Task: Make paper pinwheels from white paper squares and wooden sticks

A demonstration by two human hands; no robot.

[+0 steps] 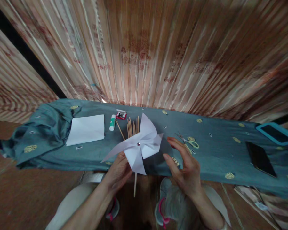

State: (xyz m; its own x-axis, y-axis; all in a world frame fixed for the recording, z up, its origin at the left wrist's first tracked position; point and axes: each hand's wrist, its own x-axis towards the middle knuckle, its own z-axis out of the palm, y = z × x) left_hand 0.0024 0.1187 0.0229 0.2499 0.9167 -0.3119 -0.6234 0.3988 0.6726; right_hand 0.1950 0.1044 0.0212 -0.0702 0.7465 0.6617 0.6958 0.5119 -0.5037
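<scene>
Of the 2 hands, the left hand (120, 171) grips the paper pinwheel (138, 144) from behind, fingertips hidden; the stick (135, 185) juts past the cloth's (218, 150) near edge. The right hand (186, 169), spread wide, stands just apart from a blade tip.

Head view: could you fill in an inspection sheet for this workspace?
Surface: blue-green printed cloth, rumpled at the left end.
Job's things: white paper pinwheel, a stick showing below it; wooden sticks beyond; white paper, glue stick, small open red box and scissors on the cloth.
Clutter: dark flat device and blue-framed device at the right.
Hands: left hand holds the pinwheel from behind, fingers partly hidden; right hand open, apart from it.
Cables: none certain; lower right too blurred to tell.
Surroundings: patterned curtain behind, brown floor below.
</scene>
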